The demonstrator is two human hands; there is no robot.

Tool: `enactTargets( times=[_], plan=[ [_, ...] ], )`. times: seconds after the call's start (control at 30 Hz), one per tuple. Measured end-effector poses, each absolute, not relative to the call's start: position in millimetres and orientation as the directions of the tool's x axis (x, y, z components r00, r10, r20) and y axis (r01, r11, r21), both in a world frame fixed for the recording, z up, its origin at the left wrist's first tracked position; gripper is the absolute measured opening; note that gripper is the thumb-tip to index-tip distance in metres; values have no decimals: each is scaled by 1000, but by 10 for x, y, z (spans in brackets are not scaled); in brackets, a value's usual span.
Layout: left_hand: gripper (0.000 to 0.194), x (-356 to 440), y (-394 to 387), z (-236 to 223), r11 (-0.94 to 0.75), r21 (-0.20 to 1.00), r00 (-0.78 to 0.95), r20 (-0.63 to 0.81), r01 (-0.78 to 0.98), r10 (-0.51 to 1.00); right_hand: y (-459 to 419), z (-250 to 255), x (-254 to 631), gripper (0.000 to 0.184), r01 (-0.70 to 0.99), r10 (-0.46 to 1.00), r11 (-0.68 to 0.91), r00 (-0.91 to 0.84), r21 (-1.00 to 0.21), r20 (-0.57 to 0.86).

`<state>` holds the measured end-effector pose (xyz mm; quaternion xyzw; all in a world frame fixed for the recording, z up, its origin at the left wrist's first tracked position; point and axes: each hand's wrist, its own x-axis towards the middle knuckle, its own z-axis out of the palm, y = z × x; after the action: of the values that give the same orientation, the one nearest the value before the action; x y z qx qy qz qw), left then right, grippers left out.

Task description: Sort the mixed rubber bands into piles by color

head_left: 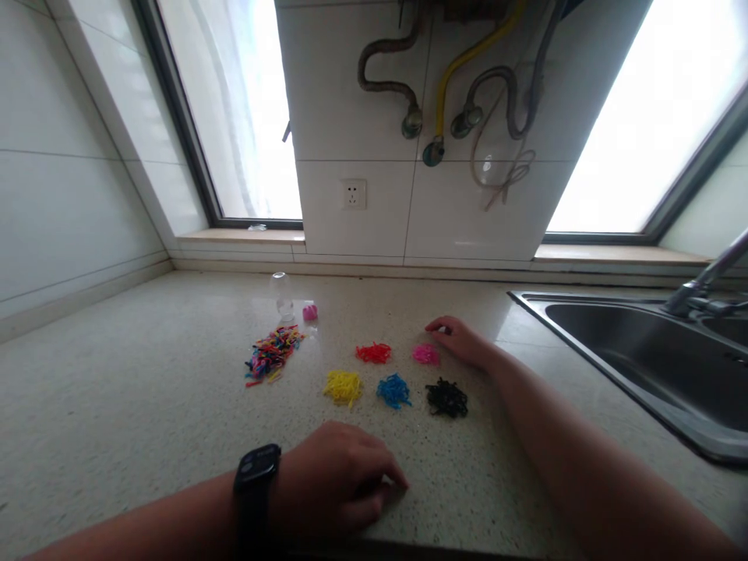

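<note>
Bare hands (pixel 336 477), uncovered forearms (pixel 555 421), black square-faced watch (pixel 259 463) on left wrist (pixel 287 481), dark band (pixel 252 506)

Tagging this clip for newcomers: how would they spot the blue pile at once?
Start at the steel sink and move left across the pale speckled counter. There the blue pile sits between the yellow pile and the black pile, nearer than the red pile. It is the only pile that is blue throughout.

The countertop (pixel 146 405) is carrying a yellow pile (pixel 344 387) and blue pile (pixel 393 391) beyond the left hand (pixel 339 479), a pink pile (pixel 426 354) beside the right hand (pixel 459 340).
</note>
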<state>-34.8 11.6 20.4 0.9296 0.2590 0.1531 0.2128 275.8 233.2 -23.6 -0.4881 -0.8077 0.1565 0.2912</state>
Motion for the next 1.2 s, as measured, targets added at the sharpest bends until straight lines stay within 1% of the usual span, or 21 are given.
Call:
enactTargets(
  times=[0.43,0.67,0.9,1.0,1.1,1.2],
  plan=[
    [28,-383,136,149,-787,479,822,206,389,531,2309,-211,2767,27,712,883,469,-375,-523,282],
    [28,-390,129,142,-795,469,825,212,384,524,2307,-199,2753,25,712,880,474,-375,-517,291],
    [27,-391,139,146,-786,484,824,203,385,528,2286,-170,2734,26,714,882,471,-374,-519,286],
    [27,-395,139,135,-789,485,826,207,378,524,2276,-170,2732,28,705,899,438,-348,-558,267],
    [27,-395,138,129,-794,474,826,212,380,522,2249,-145,2714,31,673,919,393,-308,-626,245],
    [29,-390,137,141,-797,465,828,207,386,521,2174,-10,2614,30,575,921,389,-257,-720,293]
  ],
)
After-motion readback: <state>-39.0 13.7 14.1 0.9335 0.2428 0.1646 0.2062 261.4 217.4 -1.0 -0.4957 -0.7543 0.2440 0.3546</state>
